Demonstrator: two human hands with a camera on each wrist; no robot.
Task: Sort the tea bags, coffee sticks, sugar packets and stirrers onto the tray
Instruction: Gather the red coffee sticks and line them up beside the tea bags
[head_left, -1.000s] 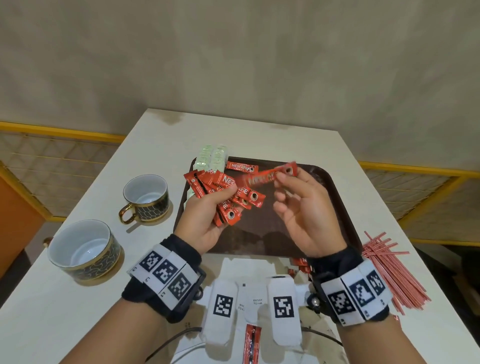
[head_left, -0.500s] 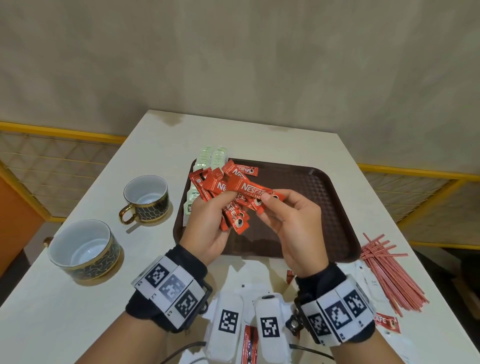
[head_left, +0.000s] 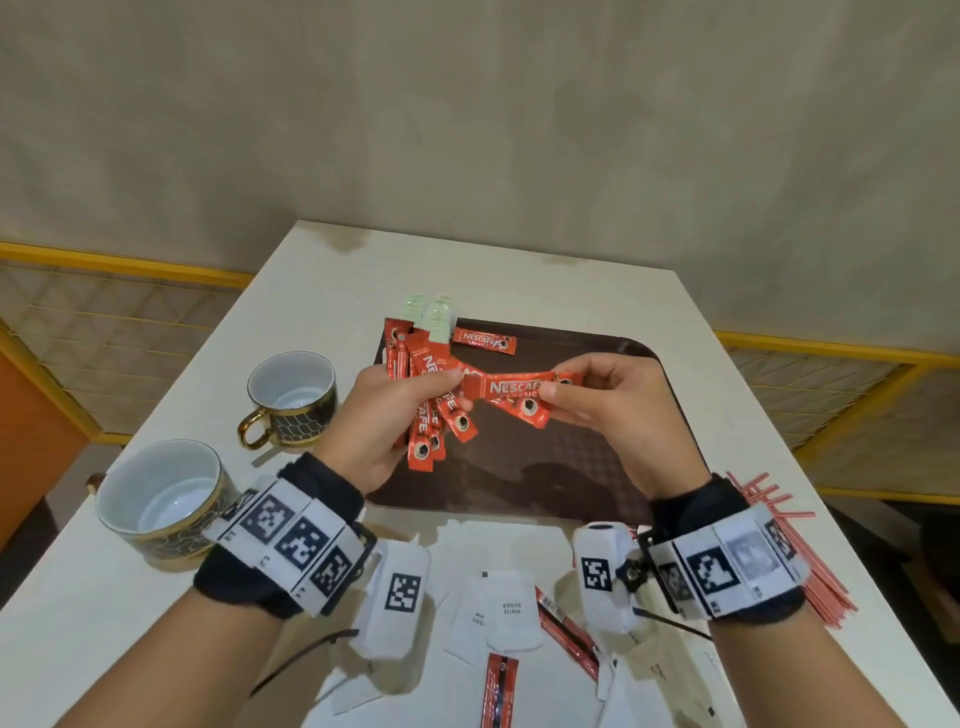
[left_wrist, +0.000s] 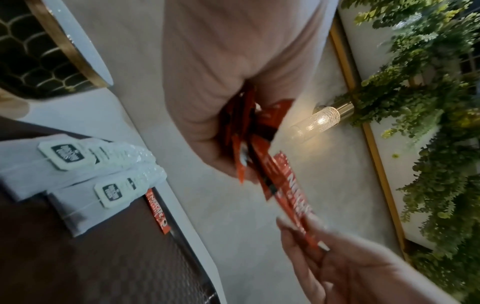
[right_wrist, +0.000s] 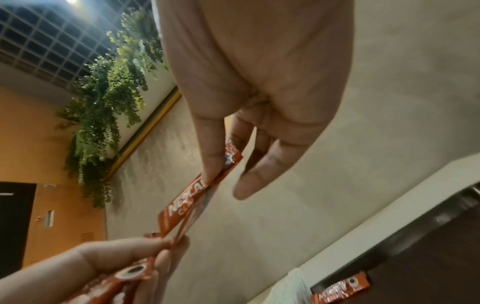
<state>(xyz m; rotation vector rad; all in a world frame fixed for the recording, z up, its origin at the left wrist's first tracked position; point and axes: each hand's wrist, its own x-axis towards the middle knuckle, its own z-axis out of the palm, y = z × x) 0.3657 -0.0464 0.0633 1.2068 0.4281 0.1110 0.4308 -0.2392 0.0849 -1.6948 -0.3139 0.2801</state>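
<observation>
Coffee sticks, red foil sachets (head_left: 434, 410), are fanned in the left hand (head_left: 382, 423), whose grip clenches the bunch above the dark brown plastic tray (head_left: 597, 467) at frame centre. The right hand (head_left: 605, 410) pinches one stick's end (head_left: 511, 388). Judging by this, gathering coffee is the step in hand; next, the bunch needs laying beside the lone stick (head_left: 484, 341) at the tray's upper left.
</observation>
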